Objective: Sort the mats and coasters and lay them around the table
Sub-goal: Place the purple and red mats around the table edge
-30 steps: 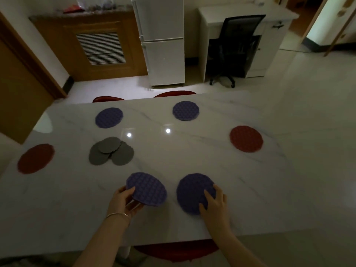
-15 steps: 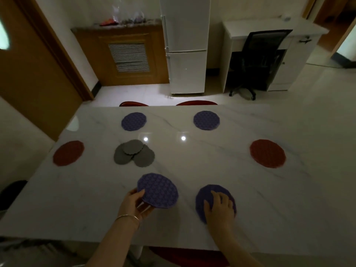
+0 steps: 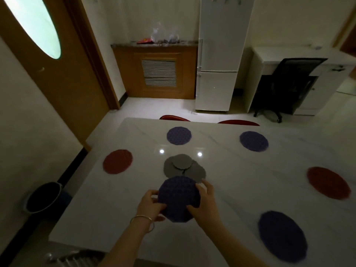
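Both hands hold one round purple mat just above the white marble table. My left hand grips its left edge and my right hand grips its right edge. Right behind it lies a pile of grey coasters, partly hidden by the held mat. Three more purple mats lie flat: far left-centre, far right and near right. A red mat lies at the left end and another red mat at the right end.
Two red chair backs show behind the table's far edge. A dark bucket stands on the floor at the left. Beyond are a wooden door, a white fridge, a desk and a black office chair.
My right hand has let go of the near right purple mat, left flat on the table, and joined my left hand on the other purple mat. The view has swung left.
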A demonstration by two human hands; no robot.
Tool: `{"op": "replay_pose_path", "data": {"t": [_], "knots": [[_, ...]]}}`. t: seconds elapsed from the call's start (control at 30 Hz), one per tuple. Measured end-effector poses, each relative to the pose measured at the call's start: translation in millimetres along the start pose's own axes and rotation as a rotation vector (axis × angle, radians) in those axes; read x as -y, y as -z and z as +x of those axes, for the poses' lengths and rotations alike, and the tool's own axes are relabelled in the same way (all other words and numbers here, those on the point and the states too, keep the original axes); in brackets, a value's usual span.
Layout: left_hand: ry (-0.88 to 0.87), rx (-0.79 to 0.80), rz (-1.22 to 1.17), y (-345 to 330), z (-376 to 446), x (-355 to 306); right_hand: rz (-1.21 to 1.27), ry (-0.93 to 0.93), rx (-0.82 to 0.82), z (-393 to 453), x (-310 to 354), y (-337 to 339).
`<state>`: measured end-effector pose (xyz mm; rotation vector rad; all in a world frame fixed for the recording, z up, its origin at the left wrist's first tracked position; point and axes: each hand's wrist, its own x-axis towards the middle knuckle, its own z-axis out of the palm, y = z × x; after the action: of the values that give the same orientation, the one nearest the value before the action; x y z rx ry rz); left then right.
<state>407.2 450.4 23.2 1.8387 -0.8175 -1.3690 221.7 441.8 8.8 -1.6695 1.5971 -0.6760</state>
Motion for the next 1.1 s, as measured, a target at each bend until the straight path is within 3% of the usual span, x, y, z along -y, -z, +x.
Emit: {"op": "replay_pose_path", "data": {"t": [0.13,0.23,0.37,0.5,0.77,0.93,1.1], "knots": [[-0.194,0.075,0.363,34.5,28.2,11.1,-0.021,-0.056,-0.066,-4.3,20.5,-51.6],[-0.243,0.189,0.558,45.3,39.7,14.2,-0.007,-0.155,-0.105,-11.0,27.4,-73.2],[-0.225,0.287,0.681,46.6,49.9,26.2,-0.068,-0.287,-0.088,-14.1,17.2,-86.5],[-0.205,0.274,0.647,41.0,58.1,41.1,-0.088,-0.347,-0.03,-8.5,3.3,-99.9],[-0.175,0.229,0.722,42.5,66.5,75.9,-0.301,-0.289,0.033,-11.3,-22.9,-136.4],[-0.418,0.176,1.146,46.2,63.7,92.3,-0.559,-0.288,0.159,-13.8,-32.5,-144.4],[-0.568,0.353,1.386,48.8,65.8,100.3,-0.674,-0.215,0.2,-20.2,-39.3,-143.8]]}}
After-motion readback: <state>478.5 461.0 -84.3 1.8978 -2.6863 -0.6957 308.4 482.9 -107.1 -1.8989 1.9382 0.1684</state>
